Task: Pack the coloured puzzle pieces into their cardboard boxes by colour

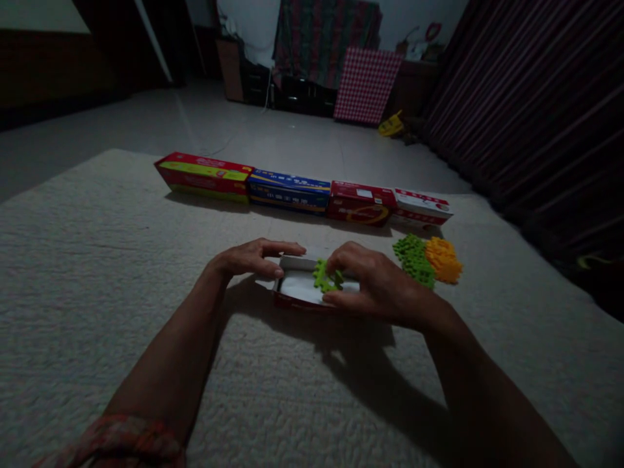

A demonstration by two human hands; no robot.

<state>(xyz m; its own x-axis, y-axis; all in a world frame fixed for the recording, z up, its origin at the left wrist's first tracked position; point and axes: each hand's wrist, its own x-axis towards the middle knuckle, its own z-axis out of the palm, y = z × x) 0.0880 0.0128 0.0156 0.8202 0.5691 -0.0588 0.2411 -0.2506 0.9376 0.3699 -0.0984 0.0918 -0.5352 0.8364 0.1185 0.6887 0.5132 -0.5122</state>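
A shallow open box [297, 302] with a white inside and a dark red near side lies on the pale quilted mat. At its left end my left hand [251, 258] holds it, thumb by the left wall and fingers stretched along the far edge. Over the box, my right hand [373, 279] pinches a green gear-shaped plastic piece [319, 276] between thumb and fingers. The hand covers the box's right end. Just right of it lie a pile of green pieces [414, 260] and a pile of orange pieces [443, 260], side by side.
Beyond the box, a row of closed cartons crosses the mat [146, 260]: a red and yellow carton [205, 175], a blue carton [290, 192], a dark red carton [361, 203] and a white and red carton [422, 207]. A dark striped curtain [531, 130] hangs at right.
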